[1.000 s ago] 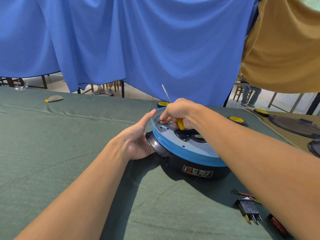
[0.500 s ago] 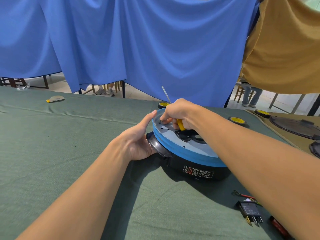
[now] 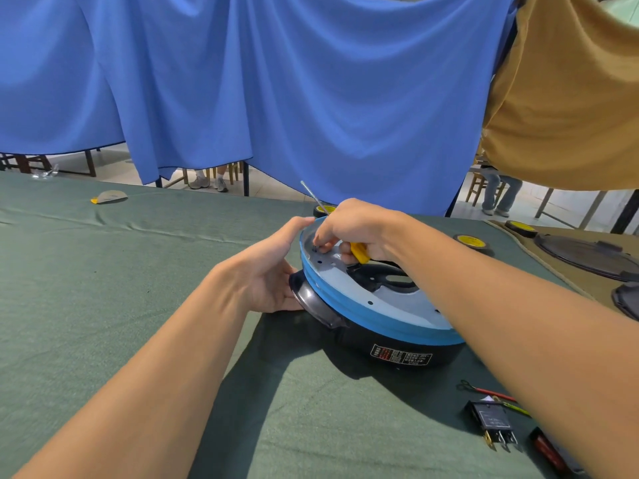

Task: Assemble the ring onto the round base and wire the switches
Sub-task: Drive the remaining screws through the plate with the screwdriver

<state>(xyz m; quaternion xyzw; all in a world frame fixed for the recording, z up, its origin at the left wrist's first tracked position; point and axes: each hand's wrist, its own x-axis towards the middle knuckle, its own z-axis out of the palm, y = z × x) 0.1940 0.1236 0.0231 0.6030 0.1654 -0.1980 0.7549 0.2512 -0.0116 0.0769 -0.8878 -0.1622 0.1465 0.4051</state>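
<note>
A black round base (image 3: 363,344) stands on the green cloth with a blue ring (image 3: 363,305) sitting on top of it. My left hand (image 3: 266,271) holds the base at its grey side handle (image 3: 311,302), thumb up on the ring's rim. My right hand (image 3: 359,223) rests on the ring's far left part and grips a yellow-handled screwdriver (image 3: 359,252) in the palm, its shaft pointing up and away. The fingertips of that hand pinch something small at a hole in the ring; I cannot make out what. A black switch (image 3: 491,420) with metal prongs lies at the front right.
Red and green wires (image 3: 491,392) and a red tool (image 3: 546,451) lie by the switch. Yellow-topped tape rolls (image 3: 472,240) sit behind the base. Dark round lids (image 3: 587,254) lie on the tan cloth at the right. Blue curtain hangs along the table's far edge.
My right fingertips have shifted slightly over the holes in the ring. My left hand keeps the same hold on the base.
</note>
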